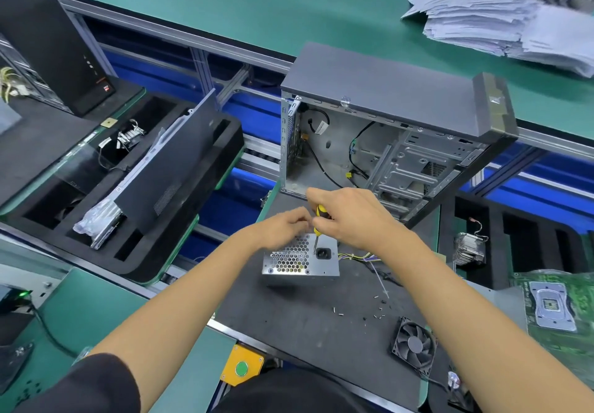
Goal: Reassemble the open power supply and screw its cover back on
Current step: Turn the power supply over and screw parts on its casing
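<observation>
From the head camera, the power supply (300, 256) stands on the dark mat (289, 316) near the middle of the bench, its honeycomb grille and black mains socket turned toward the viewer, with a bundle of yellow and black wires (363, 256) trailing off its right side. The right hand (353, 216) is curled round the yellow-and-black handle of a screwdriver (319, 219), whose shaft slants down to the top edge of the unit just above the socket. The left hand (286, 224) rests on the top rear of the casing with its fingers bent down over it; whether they pinch a screw or merely steady the box cannot be told, as the fingertips blur. Loose screws (376, 309) lie scattered on the mat to the right, near a small black fan (414, 345). Behind stands an opened computer case (385, 142). The unit looks like a stiff sheet-metal box, probably fairly heavy for its bulk and unlikely to flex, yet smooth enough to slide on the mat under the driver's push. It is best held by its flat sides or top edges, away from the grille and clear of the wire bundle, which should not be pulled.
</observation>
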The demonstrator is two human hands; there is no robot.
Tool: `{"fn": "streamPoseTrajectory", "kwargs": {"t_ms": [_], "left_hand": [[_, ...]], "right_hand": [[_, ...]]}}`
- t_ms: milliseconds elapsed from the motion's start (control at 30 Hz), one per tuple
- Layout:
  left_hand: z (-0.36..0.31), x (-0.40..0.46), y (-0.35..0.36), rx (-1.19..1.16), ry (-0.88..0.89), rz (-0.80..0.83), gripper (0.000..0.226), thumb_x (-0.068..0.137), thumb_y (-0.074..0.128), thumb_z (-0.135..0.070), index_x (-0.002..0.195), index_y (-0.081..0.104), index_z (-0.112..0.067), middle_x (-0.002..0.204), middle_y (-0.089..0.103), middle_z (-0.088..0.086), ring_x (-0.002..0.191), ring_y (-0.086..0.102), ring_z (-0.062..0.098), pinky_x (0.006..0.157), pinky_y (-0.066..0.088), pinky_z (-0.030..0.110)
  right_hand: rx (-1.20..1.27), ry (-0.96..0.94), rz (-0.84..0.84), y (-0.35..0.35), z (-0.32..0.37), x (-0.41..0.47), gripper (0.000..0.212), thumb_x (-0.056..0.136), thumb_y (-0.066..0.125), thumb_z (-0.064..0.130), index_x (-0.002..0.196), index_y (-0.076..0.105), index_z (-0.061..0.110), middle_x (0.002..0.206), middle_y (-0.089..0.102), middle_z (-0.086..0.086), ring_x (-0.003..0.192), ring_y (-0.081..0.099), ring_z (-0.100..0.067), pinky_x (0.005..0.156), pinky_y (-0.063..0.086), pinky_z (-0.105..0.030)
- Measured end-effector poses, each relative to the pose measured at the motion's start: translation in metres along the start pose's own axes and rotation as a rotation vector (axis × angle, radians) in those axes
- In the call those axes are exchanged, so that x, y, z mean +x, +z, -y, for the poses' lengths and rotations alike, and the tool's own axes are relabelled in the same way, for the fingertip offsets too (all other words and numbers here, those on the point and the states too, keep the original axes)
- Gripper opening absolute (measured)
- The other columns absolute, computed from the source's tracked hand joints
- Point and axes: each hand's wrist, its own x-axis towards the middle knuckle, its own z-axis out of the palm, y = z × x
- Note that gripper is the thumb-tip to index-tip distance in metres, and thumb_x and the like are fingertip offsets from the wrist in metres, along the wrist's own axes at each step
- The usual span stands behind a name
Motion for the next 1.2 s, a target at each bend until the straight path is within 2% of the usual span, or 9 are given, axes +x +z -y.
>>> {"fn": "streamPoseTrajectory", "kwargs": {"t_ms": [100,167,300,500,633,833,967,1067,1200], "left_hand": [[-0.012,0.011,0.006,0.255,-0.089,0.061,0.023,0.101,0.042,-0.04,0.083,0.055,-0.031,0.084,0.06,-0.003,0.08,0.053,0.023,0.068,0.044,0.038],[-0.014,0.018,0.012,0.341,-0.1,0.049,0.031,0.089,0.041,-0.047,0.07,0.047,-0.023,0.072,0.053,-0.002,0.069,0.046,0.021,0.063,0.038,0.036],[0.0,0.031,0.017,0.312,-0.088,0.004,0.038,0.098,0.048,-0.043,0.074,0.045,-0.014,0.073,0.048,0.007,0.068,0.039,0.021,0.065,0.035,0.037],[-0.002,0.034,0.012,0.147,-0.1,0.105,0.049,0.074,0.045,-0.065,0.086,0.049,-0.017,0.081,0.042,0.009,0.074,0.034,0.023,0.067,0.034,0.037],[0.0,0.035,0.014,0.088,-0.094,0.087,0.053,0.073,0.051,-0.07,0.09,0.053,-0.02,0.085,0.045,0.008,0.078,0.037,0.021,0.071,0.037,0.036],[0.011,0.04,0.019,0.185,-0.062,0.041,0.04,0.1,0.048,-0.035,0.097,0.06,0.004,0.087,0.05,0.012,0.079,0.042,0.021,0.076,0.046,0.041],[0.014,0.04,0.021,0.339,-0.055,-0.005,0.032,0.099,0.047,-0.022,0.067,0.044,-0.015,0.078,0.051,0.008,0.074,0.044,0.025,0.065,0.037,0.038],[0.019,0.041,0.022,0.348,-0.045,-0.041,0.038,0.1,0.049,-0.034,0.067,0.035,-0.021,0.068,0.044,0.0,0.064,0.039,0.021,0.059,0.031,0.036],[0.022,0.044,0.023,0.287,-0.03,-0.032,0.05,0.095,0.046,-0.063,0.071,0.04,-0.02,0.069,0.042,0.003,0.065,0.035,0.02,0.062,0.03,0.036]], "right_hand": [[-0.064,-0.038,0.019,-0.007,-0.001,0.0,0.017,0.076,0.034,0.045,0.083,0.035,0.029,0.058,0.047,0.005,0.052,0.046,-0.021,0.048,0.019,-0.028],[-0.065,-0.056,0.04,-0.011,0.0,-0.001,0.016,0.077,0.03,0.044,0.084,0.032,0.03,0.07,0.046,0.006,0.055,0.042,-0.019,0.054,0.022,-0.031],[0.061,-0.025,0.157,-0.011,-0.001,-0.003,0.011,0.079,0.034,0.038,0.086,0.029,0.032,0.089,0.036,0.004,0.055,0.04,-0.014,0.049,0.027,-0.034],[0.108,-0.064,0.16,-0.01,-0.001,-0.001,0.012,0.078,0.026,0.041,0.087,0.028,0.033,0.084,0.033,0.004,0.054,0.039,-0.011,0.046,0.022,-0.031],[0.074,-0.096,0.148,-0.014,0.001,0.0,0.005,0.082,0.03,0.035,0.087,0.031,0.035,0.082,0.034,0.005,0.054,0.038,-0.008,0.047,0.018,-0.03],[-0.153,-0.132,0.142,-0.016,0.005,0.006,0.024,0.087,0.05,0.027,0.081,0.027,0.028,0.066,0.045,0.004,0.054,0.045,-0.021,0.045,0.019,-0.03],[-0.127,-0.095,0.213,-0.021,0.008,0.005,0.017,0.081,0.043,0.031,0.082,0.026,0.029,0.069,0.049,0.005,0.053,0.045,-0.017,0.047,0.022,-0.031],[-0.127,-0.047,0.242,-0.024,0.007,0.006,0.026,0.084,0.042,0.021,0.085,0.018,0.033,0.086,0.04,0.002,0.053,0.042,-0.02,0.046,0.021,-0.033],[-0.065,-0.081,0.304,-0.026,0.004,0.007,0.019,0.088,0.045,0.009,0.091,0.033,0.023,0.097,0.032,-0.003,0.053,0.037,-0.021,0.047,0.03,-0.036]]}}
